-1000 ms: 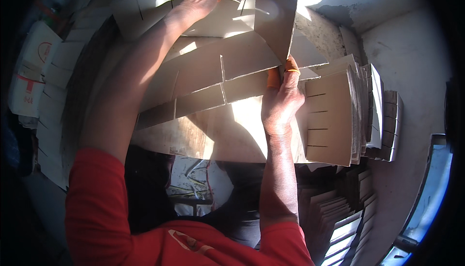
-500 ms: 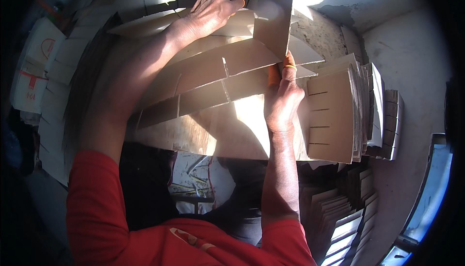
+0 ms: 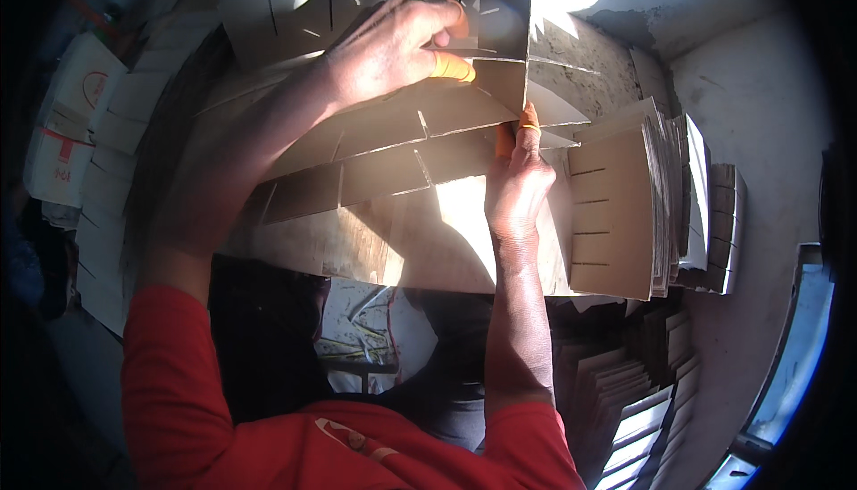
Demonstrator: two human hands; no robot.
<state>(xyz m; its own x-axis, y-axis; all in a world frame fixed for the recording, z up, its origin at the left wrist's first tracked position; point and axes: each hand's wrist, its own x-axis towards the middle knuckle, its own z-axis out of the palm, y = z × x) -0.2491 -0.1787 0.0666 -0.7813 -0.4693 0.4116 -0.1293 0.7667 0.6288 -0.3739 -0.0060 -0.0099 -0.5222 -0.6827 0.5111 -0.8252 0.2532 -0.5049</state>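
Several long slotted cardboard strips [image 3: 384, 173] stand on edge, roughly parallel, above a wooden board. Across their right ends rises another cardboard strip [image 3: 504, 17]. My right hand [image 3: 522, 191] pinches this crossing strip low down, near where it meets the nearest long strips; orange covers sit on its thumb and finger. At the farthest long strip [image 3: 495, 60], my left hand [image 3: 388, 53] reaches over the upper edge, with its orange-covered thumb on the near side. The bent fingers lie beyond the edge, and their contact with the cardboard is partly hidden.
A stack of slotted cardboard pieces [image 3: 611, 213] stands on the right of the wooden board [image 3: 411, 258]. More strips [image 3: 295, 8] line the far side. Below right are further cardboard pieces [image 3: 616, 392]. A white carton [image 3: 67, 160] is at the left; a wall [image 3: 759, 133] bounds the right.
My left hand has come a little nearer and to the right, its thumb now showing against the far strip. The crossing strip has shifted slightly left. My right hand keeps its pinch.
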